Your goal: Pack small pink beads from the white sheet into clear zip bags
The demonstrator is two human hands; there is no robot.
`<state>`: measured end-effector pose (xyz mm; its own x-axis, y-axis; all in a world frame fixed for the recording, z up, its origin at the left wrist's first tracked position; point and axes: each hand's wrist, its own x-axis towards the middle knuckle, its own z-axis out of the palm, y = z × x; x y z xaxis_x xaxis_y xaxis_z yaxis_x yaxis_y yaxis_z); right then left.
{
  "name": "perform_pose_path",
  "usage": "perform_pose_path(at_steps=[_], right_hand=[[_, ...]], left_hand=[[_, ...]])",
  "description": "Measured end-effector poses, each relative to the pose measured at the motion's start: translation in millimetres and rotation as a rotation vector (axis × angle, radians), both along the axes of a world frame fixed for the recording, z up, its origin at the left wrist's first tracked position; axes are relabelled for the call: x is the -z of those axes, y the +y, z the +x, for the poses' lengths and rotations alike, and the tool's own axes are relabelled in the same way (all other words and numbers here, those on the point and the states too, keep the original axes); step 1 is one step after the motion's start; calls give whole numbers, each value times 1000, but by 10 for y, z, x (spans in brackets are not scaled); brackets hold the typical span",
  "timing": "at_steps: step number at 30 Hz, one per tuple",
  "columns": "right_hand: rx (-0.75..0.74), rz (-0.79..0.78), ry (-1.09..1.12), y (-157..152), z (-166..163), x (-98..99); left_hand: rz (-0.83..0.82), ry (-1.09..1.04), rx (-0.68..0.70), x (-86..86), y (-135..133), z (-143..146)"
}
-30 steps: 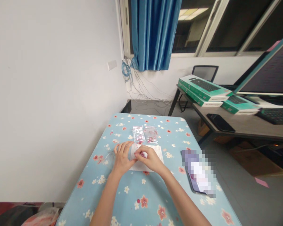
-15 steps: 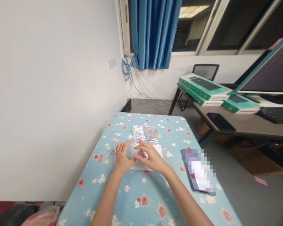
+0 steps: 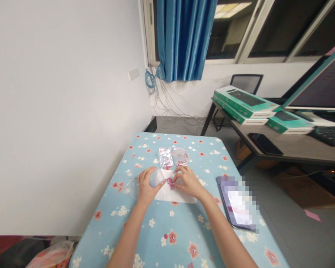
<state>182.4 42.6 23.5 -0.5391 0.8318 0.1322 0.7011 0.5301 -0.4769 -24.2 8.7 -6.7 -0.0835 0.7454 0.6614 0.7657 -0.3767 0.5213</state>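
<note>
Two bead-filled bags (image 3: pixel 165 158) | left fingers (image 3: pixel 146 172) grip clear bag (image 3: pixel 156 178) | right fingers (image 3: pixel 182 172) flat on paper (image 3: pixel 181 194)

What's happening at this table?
A person works at a table covered with a flowered blue cloth, both hands on a white sheet. The left hand holds a small clear bag beside a little pile of pink beads on the sheet. The right hand rests open just right of the pile. Two filled bead bags lie farther back, and a phone lies off to the right.

Indistinct pink beads (image 3: pixel 169 182); blurred phone screen (image 3: pixel 239 204)
</note>
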Motion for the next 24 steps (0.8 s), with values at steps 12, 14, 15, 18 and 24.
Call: perform_pose_path(at_steps=[12,14,15,18,24], right_hand=[[-10,-6,-43,-20,-23,27],[-8,-4,-26,-21,-23,9],[-7,-4,-9,-17,-20,-5],[-1,-35,98,-3,-11,-62],[23,-118,344,-60,-125,-188]], left_hand=[[-61,4,15,20,-19,18],[-64,-5,36,15,-20,20],[-62,-10,48,14,-21,21],[-57,-15,88,14,-20,26],[-63,16,132,42,-25,34]])
